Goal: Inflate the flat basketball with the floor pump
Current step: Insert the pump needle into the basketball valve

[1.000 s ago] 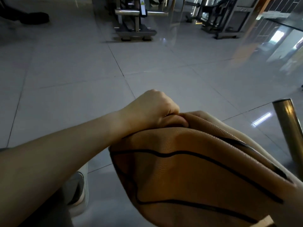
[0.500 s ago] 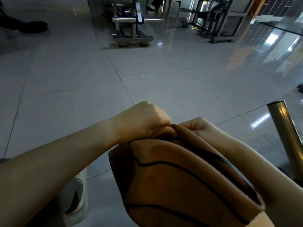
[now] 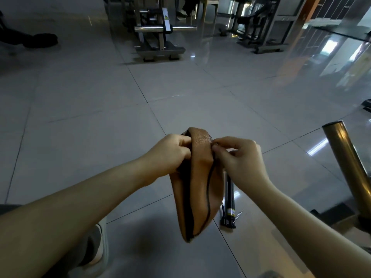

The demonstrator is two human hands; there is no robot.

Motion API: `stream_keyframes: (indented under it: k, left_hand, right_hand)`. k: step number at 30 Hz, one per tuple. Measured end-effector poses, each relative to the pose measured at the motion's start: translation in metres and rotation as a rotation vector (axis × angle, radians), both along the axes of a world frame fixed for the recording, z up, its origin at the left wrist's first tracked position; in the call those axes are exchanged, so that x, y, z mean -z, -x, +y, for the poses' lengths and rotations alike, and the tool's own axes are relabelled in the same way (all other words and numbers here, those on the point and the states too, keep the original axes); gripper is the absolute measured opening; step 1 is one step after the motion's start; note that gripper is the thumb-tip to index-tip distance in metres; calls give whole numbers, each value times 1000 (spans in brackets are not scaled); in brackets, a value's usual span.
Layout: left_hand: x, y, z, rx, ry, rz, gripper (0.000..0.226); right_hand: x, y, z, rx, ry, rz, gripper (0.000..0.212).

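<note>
The flat basketball (image 3: 197,189), orange-brown with black seams, hangs folded and edge-on in front of me above the floor. My left hand (image 3: 170,152) grips its upper left edge with curled fingers. My right hand (image 3: 236,155) pinches the ball's upper right edge near a seam; whether a needle is between the fingertips I cannot tell. The floor pump (image 3: 228,201), a dark cylinder with a yellow label, lies on the tiles below and behind the ball, partly hidden by it and my right wrist.
A brass-coloured metal post (image 3: 349,157) slants up at the right on a dark base. My shoe (image 3: 96,243) shows at lower left. Gym machines (image 3: 158,33) stand at the back. Another person's dark shoe (image 3: 40,40) is at far left. Glossy grey tiles cover the floor.
The ball has moved away from the camera and turned edge-on, folded narrower. My right hand came out from behind it and now pinches its right edge. The pump has come into view.
</note>
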State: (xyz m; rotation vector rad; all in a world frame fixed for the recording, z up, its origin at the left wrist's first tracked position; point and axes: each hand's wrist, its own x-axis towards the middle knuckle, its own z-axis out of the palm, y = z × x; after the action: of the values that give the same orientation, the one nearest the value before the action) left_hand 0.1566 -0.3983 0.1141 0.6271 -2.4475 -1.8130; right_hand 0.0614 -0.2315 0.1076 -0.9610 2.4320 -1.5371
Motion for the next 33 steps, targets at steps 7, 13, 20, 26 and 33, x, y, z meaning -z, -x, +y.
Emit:
stream_keyframes:
  k: [7, 13, 20, 26, 33]
  left_hand:
    - [1, -3, -6, -146, -274, -77, 22]
    - [-3, -6, -7, -207, -79, -83, 28]
    - [-1, -11, 4, -181, 409, 40, 20]
    - [-2, -9, 4, -197, 441, 118, 23]
    - [-5, -7, -1, -209, 388, 80, 29]
  right_hand:
    - [7, -4, -6, -55, -53, 10, 13]
    - [14, -4, -8, -72, -281, 374, 16]
    - [15, -19, -16, -120, -444, 763, 20]
    - [10, -25, -21, -105, -415, 700, 25]
    - [7, -22, -22, -230, -566, 718, 23]
